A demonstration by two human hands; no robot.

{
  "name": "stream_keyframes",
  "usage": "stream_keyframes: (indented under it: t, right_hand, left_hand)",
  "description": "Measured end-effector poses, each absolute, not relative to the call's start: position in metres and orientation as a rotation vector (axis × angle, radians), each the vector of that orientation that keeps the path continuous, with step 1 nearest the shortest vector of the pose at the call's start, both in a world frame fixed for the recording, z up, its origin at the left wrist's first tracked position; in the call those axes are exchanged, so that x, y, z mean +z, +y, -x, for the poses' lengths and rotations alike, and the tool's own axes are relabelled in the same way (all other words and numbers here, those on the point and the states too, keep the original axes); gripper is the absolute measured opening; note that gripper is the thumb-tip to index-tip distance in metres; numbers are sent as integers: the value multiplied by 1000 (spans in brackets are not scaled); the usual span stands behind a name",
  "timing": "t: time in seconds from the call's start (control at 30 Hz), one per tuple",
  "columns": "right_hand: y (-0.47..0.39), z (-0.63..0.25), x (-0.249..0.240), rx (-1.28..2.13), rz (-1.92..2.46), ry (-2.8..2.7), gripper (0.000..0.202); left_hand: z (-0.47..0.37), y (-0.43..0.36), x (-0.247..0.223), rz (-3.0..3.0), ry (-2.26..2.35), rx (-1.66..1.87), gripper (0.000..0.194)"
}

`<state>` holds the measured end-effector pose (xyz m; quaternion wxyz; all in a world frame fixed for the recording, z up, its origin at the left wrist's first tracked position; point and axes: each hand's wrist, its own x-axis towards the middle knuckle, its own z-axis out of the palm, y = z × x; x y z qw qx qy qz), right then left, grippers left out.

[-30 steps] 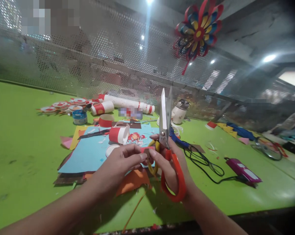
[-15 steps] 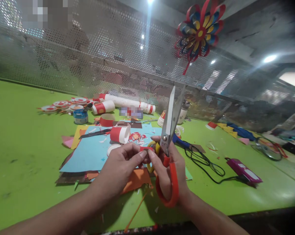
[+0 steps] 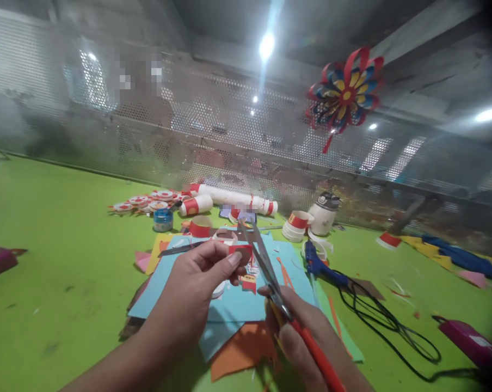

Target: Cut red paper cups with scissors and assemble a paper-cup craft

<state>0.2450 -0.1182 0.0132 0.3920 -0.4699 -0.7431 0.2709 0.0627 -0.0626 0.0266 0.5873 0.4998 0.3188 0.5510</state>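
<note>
Between thumb and fingers, my left hand (image 3: 201,277) pinches a small piece of red and brown paper (image 3: 241,255). My right hand (image 3: 299,332) is wrapped round the scissors (image 3: 272,283), which have red and yellow handles. Their blades point up and away, slightly apart, close to the right side of the paper piece. Beneath both hands lie light blue sheets (image 3: 160,294) with red and white scraps on them. An orange sheet (image 3: 240,351) sticks out at the near edge of the stack.
A blue glue gun (image 3: 321,267) with a black cable lies right of the sheets. Behind stand a blue-lidded jar (image 3: 163,219), cut paper cups (image 3: 295,226) and a white bottle (image 3: 324,213). A paper flower (image 3: 346,95) hangs above the green table (image 3: 66,321).
My right hand has moved down and away from my left hand, and the scissors now point forward beside the paper. My left hand keeps its pinch. The view has shifted left and up.
</note>
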Motion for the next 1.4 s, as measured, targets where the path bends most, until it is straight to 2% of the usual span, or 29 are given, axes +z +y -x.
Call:
stream_keyframes:
  t: [0.43, 0.7, 1.1, 1.4]
  right_hand:
    - [-125, -243, 20, 586, 1207, -1965, 49]
    - [-124, -245, 22, 645, 1187, -1994, 40]
    - [-124, -248, 16, 766, 1261, -1966, 53]
    - [-125, -244, 21, 769, 1249, -1963, 51]
  left_hand:
    - [-63, -61, 25, -1199, 778, 1287, 16]
    - [-65, -63, 32, -1184, 738, 1331, 11]
    - [-64, -62, 32, -1285, 812, 1302, 17]
    - [-64, -61, 29, -1290, 815, 1300, 20]
